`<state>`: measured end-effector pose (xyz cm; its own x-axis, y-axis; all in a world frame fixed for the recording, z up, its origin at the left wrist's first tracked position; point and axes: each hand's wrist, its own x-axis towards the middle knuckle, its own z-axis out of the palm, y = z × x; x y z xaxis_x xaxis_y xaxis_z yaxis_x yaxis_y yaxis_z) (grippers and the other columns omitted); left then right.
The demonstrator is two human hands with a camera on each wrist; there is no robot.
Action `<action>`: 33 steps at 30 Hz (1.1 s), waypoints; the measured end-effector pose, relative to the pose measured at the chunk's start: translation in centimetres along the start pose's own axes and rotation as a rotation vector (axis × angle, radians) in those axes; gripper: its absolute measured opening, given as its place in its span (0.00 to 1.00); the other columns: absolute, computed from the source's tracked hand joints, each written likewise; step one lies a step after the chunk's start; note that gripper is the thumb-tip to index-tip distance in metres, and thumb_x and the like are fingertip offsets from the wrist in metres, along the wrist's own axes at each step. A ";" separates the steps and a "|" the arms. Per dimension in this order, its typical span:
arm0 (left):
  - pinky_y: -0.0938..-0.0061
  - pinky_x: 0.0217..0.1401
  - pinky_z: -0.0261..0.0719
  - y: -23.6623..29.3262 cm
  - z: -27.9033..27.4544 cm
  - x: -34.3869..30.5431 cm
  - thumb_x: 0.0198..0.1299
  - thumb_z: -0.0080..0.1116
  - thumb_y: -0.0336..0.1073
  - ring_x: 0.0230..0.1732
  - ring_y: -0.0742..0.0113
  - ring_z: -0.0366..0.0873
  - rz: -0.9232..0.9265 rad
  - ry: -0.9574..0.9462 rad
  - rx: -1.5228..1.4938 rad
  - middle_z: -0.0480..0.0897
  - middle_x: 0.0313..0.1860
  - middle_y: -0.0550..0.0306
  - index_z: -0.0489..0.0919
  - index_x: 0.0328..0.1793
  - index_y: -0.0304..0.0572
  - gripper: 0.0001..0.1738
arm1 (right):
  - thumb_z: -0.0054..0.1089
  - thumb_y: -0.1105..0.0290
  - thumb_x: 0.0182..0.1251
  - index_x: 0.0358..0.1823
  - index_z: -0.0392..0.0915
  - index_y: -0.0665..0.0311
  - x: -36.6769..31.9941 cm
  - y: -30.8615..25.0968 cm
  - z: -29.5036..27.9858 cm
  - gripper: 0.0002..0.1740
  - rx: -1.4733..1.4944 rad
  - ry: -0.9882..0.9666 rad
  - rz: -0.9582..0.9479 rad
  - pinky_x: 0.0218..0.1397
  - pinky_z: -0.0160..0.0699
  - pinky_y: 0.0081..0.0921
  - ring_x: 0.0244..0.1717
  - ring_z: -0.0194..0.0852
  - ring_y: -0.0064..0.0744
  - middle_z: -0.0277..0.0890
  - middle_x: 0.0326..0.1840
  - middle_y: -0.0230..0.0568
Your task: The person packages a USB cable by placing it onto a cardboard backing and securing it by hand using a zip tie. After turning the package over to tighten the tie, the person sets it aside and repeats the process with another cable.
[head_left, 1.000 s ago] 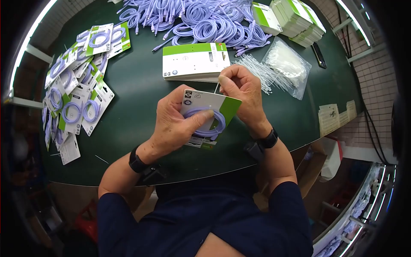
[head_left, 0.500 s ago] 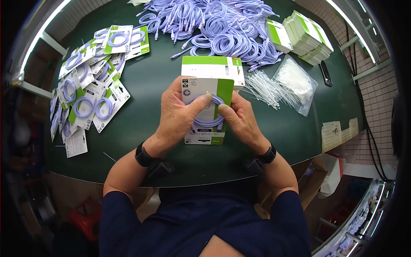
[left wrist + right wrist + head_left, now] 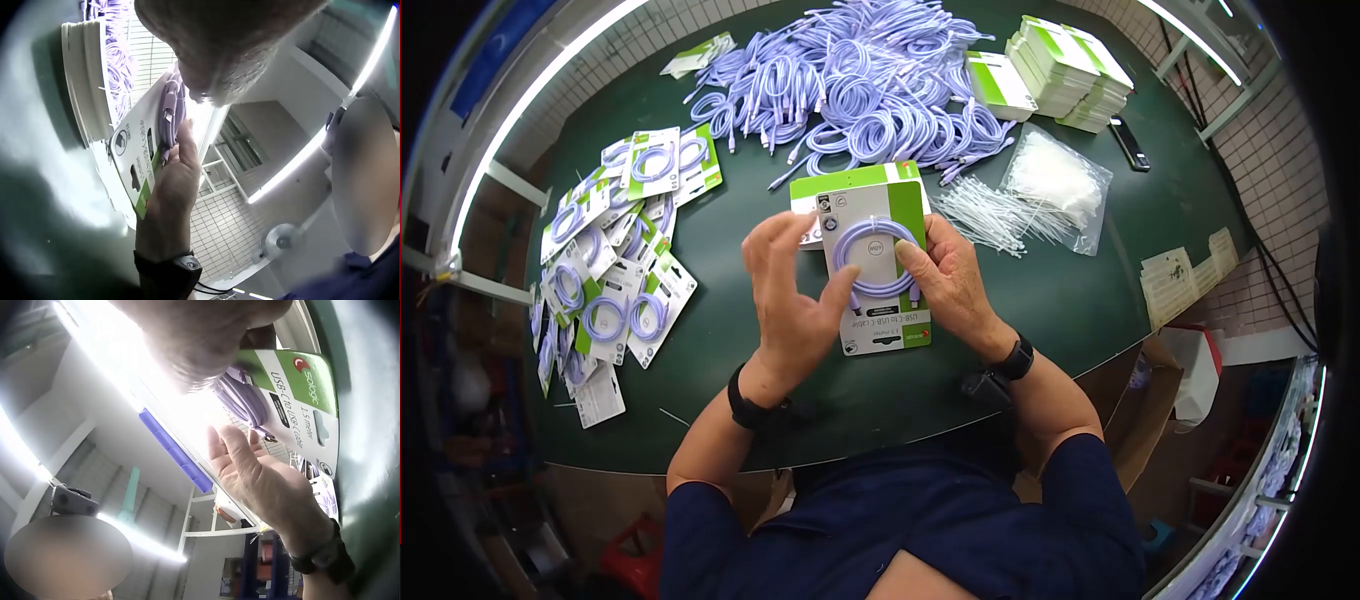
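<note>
A white and green printed card stands between the hands, its face toward the head camera. On it sits a coiled lilac USB-C cable, with a small white tie at the top of the coil. My right hand holds the card by its right side, thumb on the front at the coil and fingers behind. At the left side is my left hand, fingers spread off the card and thumb tip over the coil's left edge. The right wrist view shows the left hand with its fingers extended beside the card.
Carded cables lie heaped at the left. Loose lilac cables fill the back. A card stack stands just behind the held card. Rightward lie white cable ties, a plastic bag of ties, more card stacks and a black tool.
The right hand has left a thin white strip behind the card and now grips the card's right side. The card has turned upright. My left hand has let go and spread its fingers.
</note>
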<state>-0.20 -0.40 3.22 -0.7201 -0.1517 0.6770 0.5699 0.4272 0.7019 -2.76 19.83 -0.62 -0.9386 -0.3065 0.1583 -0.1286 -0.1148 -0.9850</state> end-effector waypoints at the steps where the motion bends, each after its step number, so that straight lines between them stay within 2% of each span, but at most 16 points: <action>1: 0.61 0.65 0.78 0.6 -0.4 0.2 0.58 0.76 0.30 0.59 0.56 0.80 0.134 -0.112 0.124 0.83 0.54 0.53 0.81 0.64 0.39 0.27 | 0.60 0.64 0.84 0.61 0.74 0.69 0.0 0.1 -0.1 0.16 0.008 0.017 0.004 0.47 0.79 0.16 0.45 0.80 0.14 0.83 0.49 0.34; 3: 0.57 0.63 0.76 1.5 -1.2 0.4 0.52 0.79 0.33 0.58 0.56 0.79 0.404 -0.328 0.379 0.84 0.48 0.56 0.86 0.59 0.41 0.26 | 0.60 0.64 0.84 0.60 0.74 0.69 -0.3 0.2 0.2 0.15 0.011 0.020 -0.005 0.47 0.80 0.16 0.46 0.80 0.14 0.83 0.49 0.34; 4: 0.57 0.63 0.76 1.6 -1.0 0.3 0.52 0.79 0.33 0.58 0.56 0.79 0.417 -0.322 0.378 0.84 0.48 0.56 0.86 0.59 0.41 0.26 | 0.59 0.65 0.84 0.59 0.73 0.69 -0.3 0.2 0.2 0.15 0.008 0.013 -0.014 0.48 0.80 0.16 0.46 0.80 0.14 0.83 0.49 0.34; 7: 0.61 0.56 0.76 1.1 0.3 -0.9 0.44 0.81 0.35 0.52 0.57 0.79 0.474 -0.435 0.418 0.84 0.44 0.62 0.89 0.48 0.46 0.21 | 0.59 0.66 0.84 0.58 0.73 0.68 -0.6 -0.1 -0.2 0.13 -0.012 -0.003 -0.019 0.48 0.80 0.17 0.46 0.79 0.14 0.83 0.49 0.34; 9: 0.62 0.55 0.76 0.8 0.6 -1.0 0.44 0.81 0.36 0.52 0.58 0.79 0.480 -0.427 0.392 0.84 0.43 0.63 0.89 0.47 0.47 0.21 | 0.59 0.67 0.84 0.57 0.73 0.68 -0.7 -0.4 -0.3 0.12 -0.019 -0.026 0.020 0.48 0.80 0.17 0.46 0.79 0.14 0.82 0.49 0.34; 12: 0.63 0.54 0.75 0.1 -0.2 -0.2 0.42 0.81 0.36 0.50 0.60 0.80 0.471 -0.436 0.374 0.84 0.41 0.67 0.89 0.46 0.48 0.21 | 0.60 0.68 0.83 0.57 0.73 0.67 -1.1 -1.0 0.4 0.12 0.064 -0.011 -0.065 0.49 0.80 0.18 0.45 0.78 0.14 0.82 0.49 0.34; 15: 0.65 0.51 0.76 -0.3 -0.3 0.0 0.48 0.77 0.37 0.48 0.63 0.80 0.615 -0.426 0.286 0.82 0.42 0.68 0.88 0.49 0.48 0.20 | 0.61 0.68 0.83 0.57 0.73 0.67 -0.8 -1.1 0.7 0.12 0.126 -0.017 -0.102 0.50 0.80 0.18 0.45 0.79 0.15 0.82 0.50 0.35; 18: 0.63 0.50 0.76 -0.9 -0.2 -0.3 0.45 0.80 0.36 0.48 0.61 0.80 0.604 -0.399 0.254 0.85 0.43 0.66 0.89 0.46 0.48 0.19 | 0.62 0.67 0.83 0.58 0.72 0.68 -1.1 -0.7 0.3 0.14 0.149 -0.024 -0.124 0.51 0.80 0.17 0.46 0.79 0.15 0.83 0.50 0.35; 20: 0.62 0.49 0.77 -0.7 -0.5 -0.6 0.44 0.82 0.36 0.47 0.60 0.80 0.588 -0.402 0.228 0.86 0.43 0.64 0.89 0.45 0.48 0.19 | 0.63 0.65 0.83 0.58 0.72 0.68 -0.6 -0.1 0.1 0.15 0.122 0.009 -0.069 0.51 0.81 0.18 0.47 0.80 0.16 0.83 0.51 0.36; 23: 0.64 0.47 0.80 -0.1 -1.1 0.4 0.53 0.80 0.35 0.49 0.61 0.81 0.473 -0.186 0.164 0.85 0.42 0.59 0.85 0.57 0.41 0.25 | 0.63 0.63 0.83 0.59 0.73 0.68 -0.2 -0.4 -0.1 0.17 0.125 0.054 -0.054 0.51 0.81 0.17 0.48 0.80 0.16 0.84 0.50 0.36; 24: 0.64 0.47 0.80 0.1 -1.0 0.4 0.53 0.80 0.35 0.49 0.61 0.81 0.474 -0.197 0.161 0.85 0.42 0.59 0.85 0.57 0.41 0.25 | 0.63 0.63 0.83 0.59 0.73 0.68 -0.1 -0.7 -0.2 0.17 0.132 0.069 -0.065 0.51 0.81 0.17 0.48 0.80 0.16 0.84 0.50 0.36; 26: 0.64 0.43 0.81 0.6 -0.9 0.4 0.58 0.78 0.34 0.47 0.61 0.82 -0.047 -0.150 -0.030 0.85 0.41 0.52 0.80 0.64 0.36 0.29 | 0.63 0.62 0.83 0.59 0.73 0.68 -0.5 -0.6 0.0 0.17 0.141 0.088 -0.072 0.51 0.81 0.17 0.48 0.80 0.16 0.84 0.50 0.35; 27: 0.65 0.41 0.81 0.8 -0.7 0.3 0.60 0.77 0.33 0.46 0.61 0.83 -0.307 -0.118 -0.124 0.85 0.41 0.49 0.77 0.68 0.34 0.31 | 0.64 0.63 0.82 0.58 0.73 0.69 -0.6 -0.4 0.2 0.17 0.131 0.101 -0.092 0.48 0.81 0.17 0.45 0.80 0.15 0.84 0.47 0.35; 28: 0.65 0.41 0.81 0.6 -0.7 0.3 0.60 0.77 0.33 0.46 0.61 0.83 -0.306 -0.118 -0.126 0.85 0.41 0.49 0.77 0.68 0.34 0.31 | 0.65 0.64 0.82 0.57 0.74 0.69 -0.5 -0.2 0.3 0.16 0.118 0.112 -0.115 0.44 0.81 0.17 0.42 0.80 0.14 0.84 0.45 0.34; 31: 0.76 0.43 0.81 -0.5 -0.6 0.0 0.71 0.67 0.34 0.43 0.71 0.82 -0.325 -0.418 -0.076 0.86 0.43 0.52 0.69 0.75 0.29 0.31 | 0.67 0.66 0.80 0.55 0.75 0.70 -0.4 -0.2 0.5 0.15 0.056 0.115 -0.143 0.40 0.81 0.17 0.38 0.79 0.13 0.85 0.41 0.33; 33: 0.73 0.40 0.80 -1.1 -0.1 -0.1 0.70 0.67 0.33 0.38 0.70 0.82 -0.362 -0.424 -0.033 0.86 0.40 0.52 0.70 0.74 0.28 0.30 | 0.69 0.67 0.78 0.54 0.76 0.70 -0.7 -0.2 0.7 0.15 -0.033 0.107 -0.153 0.38 0.81 0.17 0.36 0.79 0.13 0.85 0.39 0.32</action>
<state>-0.70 -0.94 2.41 -0.9644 0.0913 0.2483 0.2641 0.3849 0.8844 -1.88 19.43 -0.52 -0.9358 -0.1853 0.2999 -0.2812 -0.1208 -0.9520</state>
